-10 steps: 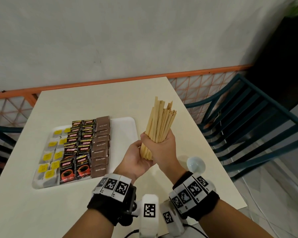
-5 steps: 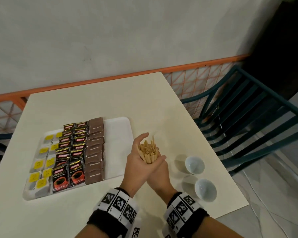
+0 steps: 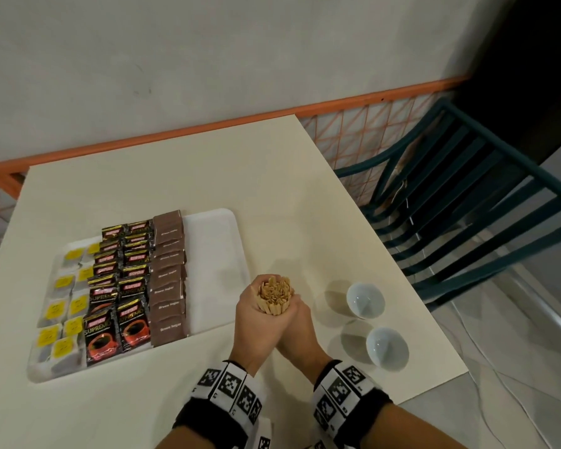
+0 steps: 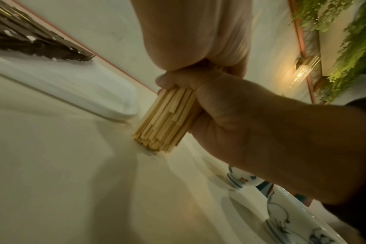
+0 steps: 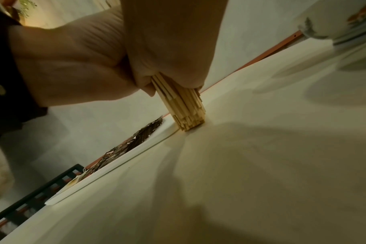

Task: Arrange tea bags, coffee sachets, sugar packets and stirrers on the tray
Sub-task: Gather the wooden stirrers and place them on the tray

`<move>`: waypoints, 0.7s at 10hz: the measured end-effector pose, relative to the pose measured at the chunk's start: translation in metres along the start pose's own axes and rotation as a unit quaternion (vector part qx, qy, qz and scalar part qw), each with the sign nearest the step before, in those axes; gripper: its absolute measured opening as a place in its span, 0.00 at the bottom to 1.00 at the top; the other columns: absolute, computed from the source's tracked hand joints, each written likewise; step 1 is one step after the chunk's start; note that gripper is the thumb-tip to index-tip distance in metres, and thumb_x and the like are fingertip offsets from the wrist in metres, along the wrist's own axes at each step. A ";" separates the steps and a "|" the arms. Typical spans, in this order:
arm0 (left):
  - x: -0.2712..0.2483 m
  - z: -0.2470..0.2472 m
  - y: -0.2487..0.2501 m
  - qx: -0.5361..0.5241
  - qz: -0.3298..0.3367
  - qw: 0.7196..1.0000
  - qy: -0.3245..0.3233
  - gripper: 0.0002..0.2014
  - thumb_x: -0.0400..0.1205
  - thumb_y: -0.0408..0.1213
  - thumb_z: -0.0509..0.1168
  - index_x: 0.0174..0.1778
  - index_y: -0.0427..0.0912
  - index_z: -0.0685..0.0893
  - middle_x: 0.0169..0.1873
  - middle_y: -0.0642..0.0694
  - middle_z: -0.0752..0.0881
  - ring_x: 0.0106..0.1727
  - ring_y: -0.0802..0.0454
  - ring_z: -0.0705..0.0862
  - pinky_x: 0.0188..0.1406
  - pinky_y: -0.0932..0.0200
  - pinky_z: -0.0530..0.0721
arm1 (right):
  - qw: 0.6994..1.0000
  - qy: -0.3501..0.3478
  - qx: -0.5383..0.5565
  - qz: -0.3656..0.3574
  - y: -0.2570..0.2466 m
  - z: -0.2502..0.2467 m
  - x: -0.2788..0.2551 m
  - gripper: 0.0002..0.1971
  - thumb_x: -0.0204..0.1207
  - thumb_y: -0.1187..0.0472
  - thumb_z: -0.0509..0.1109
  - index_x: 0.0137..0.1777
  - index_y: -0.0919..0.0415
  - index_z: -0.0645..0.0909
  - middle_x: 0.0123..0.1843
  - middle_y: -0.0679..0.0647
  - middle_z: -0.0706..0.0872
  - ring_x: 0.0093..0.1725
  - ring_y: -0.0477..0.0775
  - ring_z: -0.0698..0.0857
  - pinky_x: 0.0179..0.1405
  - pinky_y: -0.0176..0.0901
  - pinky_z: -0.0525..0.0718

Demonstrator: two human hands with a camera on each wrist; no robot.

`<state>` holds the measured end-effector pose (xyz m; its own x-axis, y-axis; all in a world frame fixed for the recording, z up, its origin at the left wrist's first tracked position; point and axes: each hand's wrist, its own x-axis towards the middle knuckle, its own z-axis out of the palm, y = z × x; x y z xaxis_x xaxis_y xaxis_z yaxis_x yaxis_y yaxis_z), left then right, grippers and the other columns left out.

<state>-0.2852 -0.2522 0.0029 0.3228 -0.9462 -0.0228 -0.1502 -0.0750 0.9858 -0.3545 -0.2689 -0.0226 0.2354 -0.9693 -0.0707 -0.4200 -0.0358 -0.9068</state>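
Both hands wrap one thick bundle of wooden stirrers (image 3: 274, 294) held upright, its lower ends standing on the table just right of the tray. My left hand (image 3: 256, 314) grips it from the left, my right hand (image 3: 297, 319) from the right. In the left wrist view the bundle (image 4: 167, 120) touches the tabletop; the right wrist view shows the stirrers (image 5: 184, 109) the same way. The white tray (image 3: 217, 254) holds yellow-tagged tea bags (image 3: 64, 306), black coffee sachets (image 3: 117, 286) and brown sugar packets (image 3: 169, 280) in columns, with its right strip bare.
Two small white cups (image 3: 365, 299) (image 3: 386, 348) stand on the table right of my hands. The cream table (image 3: 175, 176) ends close behind the cups. A teal chair (image 3: 467, 202) and an orange railing (image 3: 208, 128) lie beyond.
The bundle came down from a raised, fanned-out hold to stand on end on the table, squared up between both hands. My hands dropped with it.
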 end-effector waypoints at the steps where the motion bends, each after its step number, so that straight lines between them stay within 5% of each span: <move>1: 0.000 -0.011 0.002 -0.023 -0.003 0.998 -0.056 0.25 0.63 0.34 0.81 0.53 0.56 0.81 0.51 0.55 0.88 0.55 0.64 0.85 0.64 0.57 0.81 | 0.983 -0.032 -0.170 -0.067 -0.015 0.006 -0.003 0.06 0.70 0.62 0.70 0.47 0.59 0.83 0.38 0.41 0.83 0.41 0.36 0.83 0.40 0.36 0.81; 2: 0.000 -0.026 0.017 0.021 0.088 0.992 -0.089 0.45 0.61 0.60 0.76 0.72 0.58 0.64 0.70 0.56 0.75 0.73 0.64 0.70 0.73 0.61 0.69 | 0.990 0.062 0.112 -0.058 -0.005 -0.004 -0.003 0.16 0.71 0.67 0.73 0.56 0.50 0.81 0.48 0.40 0.87 0.52 0.34 0.84 0.56 0.31 0.82; 3: 0.005 -0.032 0.044 0.179 0.259 0.949 -0.037 0.35 0.77 0.63 0.59 0.77 0.51 0.60 0.76 0.49 0.69 0.79 0.54 0.62 0.77 0.56 0.59 | 0.996 0.023 -0.032 -0.080 -0.003 0.005 -0.003 0.20 0.65 0.36 0.72 0.45 0.52 0.80 0.40 0.48 0.87 0.43 0.42 0.86 0.42 0.44 0.87; 4: 0.011 -0.019 0.056 0.369 0.280 0.886 -0.039 0.27 0.83 0.57 0.48 0.75 0.47 0.69 0.73 0.47 0.74 0.79 0.48 0.65 0.78 0.54 0.55 | 0.997 0.005 -0.022 -0.069 -0.006 0.004 -0.002 0.11 0.72 0.43 0.63 0.46 0.47 0.80 0.40 0.44 0.86 0.44 0.42 0.86 0.42 0.41 0.87; 5: 0.009 -0.008 0.039 0.478 0.215 0.846 -0.100 0.23 0.82 0.48 0.49 0.62 0.42 0.83 0.57 0.44 0.88 0.59 0.46 0.86 0.62 0.55 0.79 | 0.997 0.010 -0.032 -0.071 -0.008 0.001 -0.003 0.07 0.77 0.58 0.63 0.47 0.57 0.82 0.37 0.42 0.81 0.38 0.45 0.82 0.41 0.47 0.85; 6: 0.005 -0.004 0.023 0.462 0.211 0.854 -0.113 0.20 0.78 0.40 0.51 0.54 0.41 0.87 0.43 0.48 0.90 0.42 0.53 0.88 0.42 0.61 0.86 | 0.997 -0.004 -0.058 -0.053 -0.005 -0.003 -0.004 0.06 0.76 0.68 0.65 0.46 0.71 0.81 0.34 0.49 0.78 0.38 0.51 0.77 0.37 0.47 0.78; 7: 0.005 -0.004 0.021 0.473 0.242 0.840 -0.104 0.20 0.75 0.38 0.52 0.52 0.42 0.88 0.44 0.49 0.90 0.44 0.54 0.88 0.45 0.62 0.86 | 0.991 -0.012 -0.110 -0.071 -0.011 -0.003 -0.005 0.08 0.77 0.67 0.64 0.46 0.73 0.82 0.37 0.63 0.84 0.39 0.51 0.76 0.34 0.37 0.72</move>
<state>-0.2827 -0.2571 0.0237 -0.1467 -0.9650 0.2173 -0.9249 0.2117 0.3159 -0.3537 -0.2647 -0.0113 0.3260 -0.9446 0.0390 -0.5608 -0.2264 -0.7964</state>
